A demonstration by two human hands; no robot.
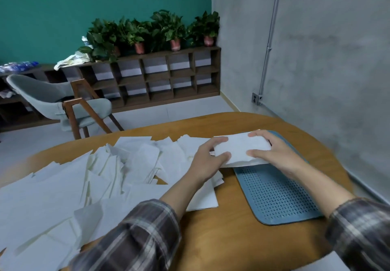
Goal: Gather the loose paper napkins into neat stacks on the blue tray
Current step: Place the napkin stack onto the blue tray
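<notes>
Lying over the 12 o'clock end of the blue tray (274, 194), a white napkin stack (238, 149) is held between both hands. The left hand (207, 159) grips its 9 o'clock end, fingers (219, 140) curled over the far edge and thumb on the near edge. The right hand (276, 154) grips the 3 o'clock end the same way, fingers (256, 133) bent round the far corner and thumb pressed on top near the front edge. Whether the stack's underside touches the tray cannot be told; its near edge overhangs the perforated floor.

From the stack, the tray runs toward 5 o'clock, its holed bottom bare there. At 8 to 9 o'clock of the stack, loose napkins (105, 175) lie in a wide, overlapping heap that reaches the picture's left edge, some flat, some crumpled or turned up. All of this sits on a rounded wooden worktop (221, 239). Plaid sleeves (135, 239) cover both forearms.

Beyond the worktop at 11 o'clock stands a pale chair (52, 100) with wooden legs, and at 12 o'clock a low dark shelf (158, 76) carries potted plants (152, 32) against a teal wall.
</notes>
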